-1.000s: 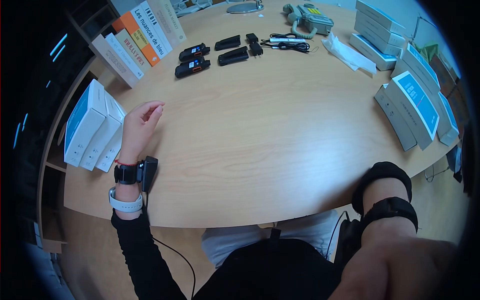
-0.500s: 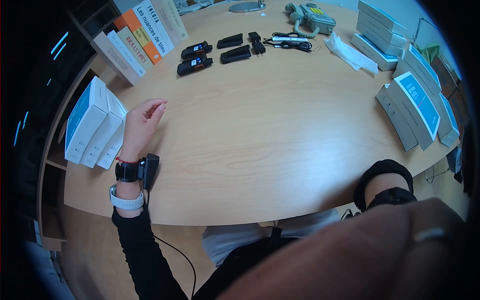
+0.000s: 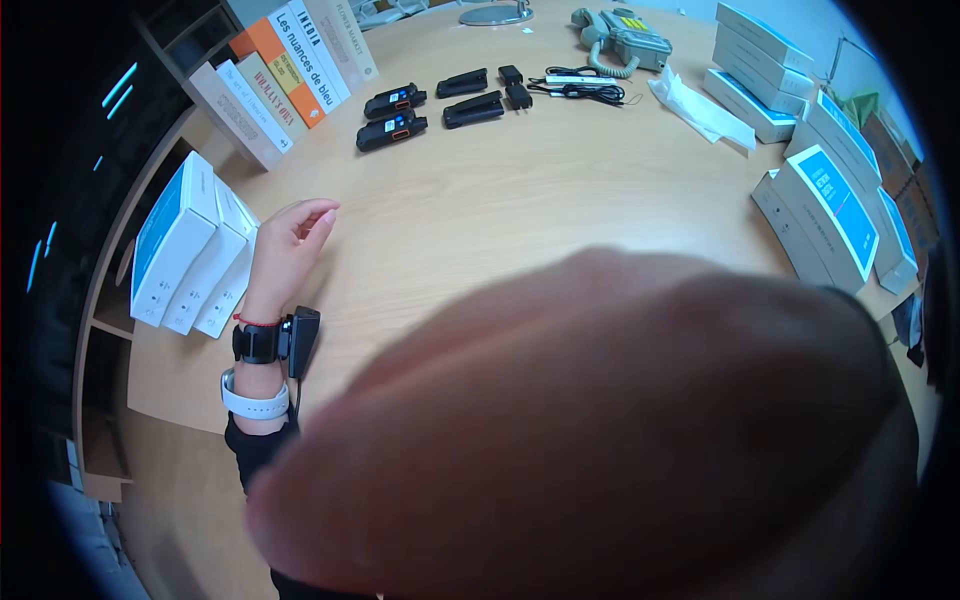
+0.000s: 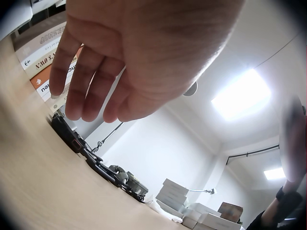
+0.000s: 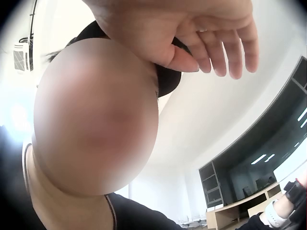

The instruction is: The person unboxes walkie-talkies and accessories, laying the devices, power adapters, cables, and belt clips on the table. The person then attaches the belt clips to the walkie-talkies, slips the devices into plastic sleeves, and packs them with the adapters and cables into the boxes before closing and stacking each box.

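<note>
My left hand [image 3: 285,255] is over the left side of the table, beside a row of white-and-blue boxes [image 3: 175,240]. Its fingers are loosely bent, and the left wrist view shows the palm with nothing in it. Very close to the head camera, my blurred right hand [image 3: 600,430] covers the lower middle and right of that view. In the right wrist view the same hand [image 5: 192,28] is raised beside the head and a black cap [image 5: 170,81], its fingers extended and holding nothing. The near table edge is mostly hidden behind it.
Books [image 3: 290,70] stand at the back left. Two black handheld radios [image 3: 390,130], black clip-like pieces [image 3: 473,110], a plug adapter [image 3: 515,95] and cables [image 3: 590,92] lie along the back. A telephone [image 3: 625,42], white tissue [image 3: 705,112] and more white boxes [image 3: 825,215] sit farther right.
My right hand has risen from the lower right toward the head camera and now blocks much of the view. The left hand has barely moved.
</note>
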### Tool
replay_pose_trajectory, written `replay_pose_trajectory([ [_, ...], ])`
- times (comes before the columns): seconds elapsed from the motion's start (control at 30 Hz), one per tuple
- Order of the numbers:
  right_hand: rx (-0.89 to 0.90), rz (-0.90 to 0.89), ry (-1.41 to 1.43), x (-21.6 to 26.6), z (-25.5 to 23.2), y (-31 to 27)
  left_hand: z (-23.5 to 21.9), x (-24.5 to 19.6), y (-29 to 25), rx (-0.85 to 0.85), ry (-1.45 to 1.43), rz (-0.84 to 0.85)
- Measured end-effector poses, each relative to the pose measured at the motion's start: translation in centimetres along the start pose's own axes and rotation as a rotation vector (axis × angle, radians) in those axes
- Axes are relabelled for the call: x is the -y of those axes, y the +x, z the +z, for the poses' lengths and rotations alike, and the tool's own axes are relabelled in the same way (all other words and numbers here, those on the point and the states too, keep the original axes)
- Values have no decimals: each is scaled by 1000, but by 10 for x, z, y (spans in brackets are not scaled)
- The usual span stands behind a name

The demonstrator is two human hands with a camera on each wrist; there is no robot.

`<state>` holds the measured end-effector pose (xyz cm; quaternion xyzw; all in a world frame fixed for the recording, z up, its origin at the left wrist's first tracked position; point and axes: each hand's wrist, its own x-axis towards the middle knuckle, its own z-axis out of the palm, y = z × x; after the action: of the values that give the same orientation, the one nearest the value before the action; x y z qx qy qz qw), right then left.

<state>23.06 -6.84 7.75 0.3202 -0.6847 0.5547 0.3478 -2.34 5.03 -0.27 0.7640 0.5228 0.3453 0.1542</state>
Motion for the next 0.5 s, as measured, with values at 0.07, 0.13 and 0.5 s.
replay_pose_trajectory([
  [0.07, 8, 6, 1, 0, 0, 1, 0, -3, -1, -5, -14, -1],
  [0.13, 15, 11, 4, 0, 0, 2, -1, -6, -2, -8, -28, -5],
  [0.5, 101, 43, 42, -8, 0, 18, -5, -21, -5, 15, 50, 9],
])
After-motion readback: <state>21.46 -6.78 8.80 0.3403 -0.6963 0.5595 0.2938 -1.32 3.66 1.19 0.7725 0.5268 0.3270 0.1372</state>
